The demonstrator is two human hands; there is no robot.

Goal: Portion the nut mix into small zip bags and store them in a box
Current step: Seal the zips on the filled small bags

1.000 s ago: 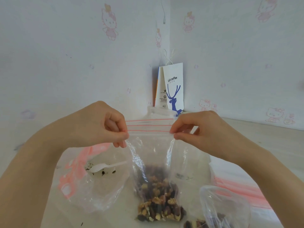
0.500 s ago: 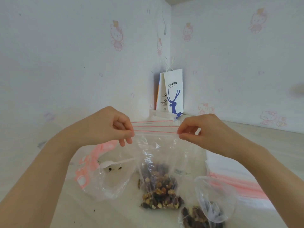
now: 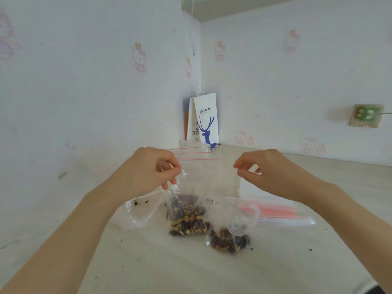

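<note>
Half a second earlier both hands had pinched the two ends of the zip strip; now the right hand (image 3: pixel 273 172) had let go and drawn off toward three o'clock, thumb and forefinger curled close together but closed on nothing, clear of the bag's edge. The left hand (image 3: pixel 152 168) kept its pinch on the top left corner of the small zip bag (image 3: pixel 191 187), which hung from that corner with its bottom resting on the table (image 3: pixel 148 262) at the centre of the view. The camera had also tipped upward, showing more wall.

The nut mix (image 3: pixel 187 217) sat heaped in the bag's lower part. A second filled bag (image 3: pixel 231 236) lay just beside it at four o'clock, its mouth apparently still gaping. A large, nearly empty clear bag (image 3: pixel 137 213) lay at nine o'clock, and a stack of unused zip bags (image 3: pixel 280 213) at three o'clock. No box was visible (the paper coffee bag (image 3: pixel 205 119) at twelve o'clock did not seem to be it).

The film looked thin, soft and slippery, with all the weight low, so the bag would likely sag and swing if gripped mid-body. The stiffer red-lined zip strip (image 3: pixel 197 154) seemed the best hold. Whether the seal was fully pressed could not be told.
</note>
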